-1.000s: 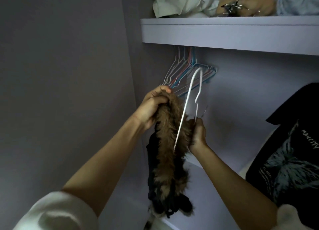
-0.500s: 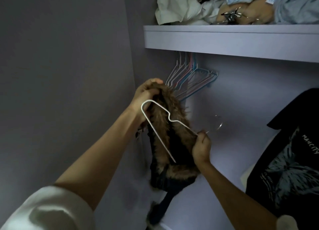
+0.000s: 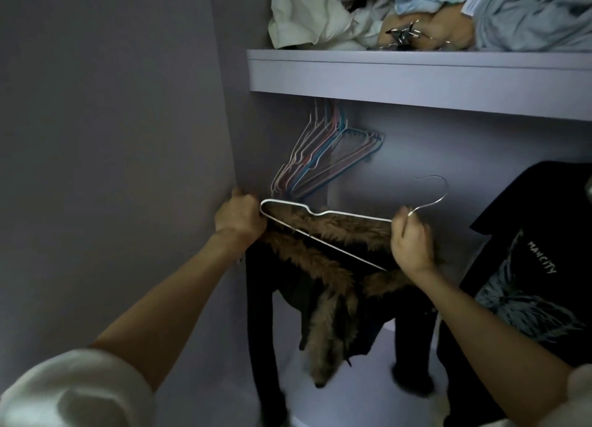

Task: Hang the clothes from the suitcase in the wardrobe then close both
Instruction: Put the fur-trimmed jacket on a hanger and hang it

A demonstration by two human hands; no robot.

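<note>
A dark jacket with a brown fur collar (image 3: 323,260) is stretched out between my hands inside the wardrobe. My left hand (image 3: 238,217) grips its left shoulder beside the wardrobe's side wall. My right hand (image 3: 411,242) holds the neck of a white wire hanger (image 3: 323,215) together with the jacket's right side. The hanger lies across the fur collar, its hook (image 3: 432,191) pointing up to the right. The jacket's sleeves hang down dark below. The suitcase is out of view.
A bunch of empty wire hangers (image 3: 320,157) hangs under the shelf (image 3: 416,81), just above my left hand. Crumpled clothes (image 3: 416,13) are piled on the shelf. A black printed T-shirt (image 3: 528,266) hangs at the right.
The jacket went from bunched and hanging to spread wide between my hands. My right hand swung the hanger from upright to flat across the collar, and my left hand moved left toward the wall.
</note>
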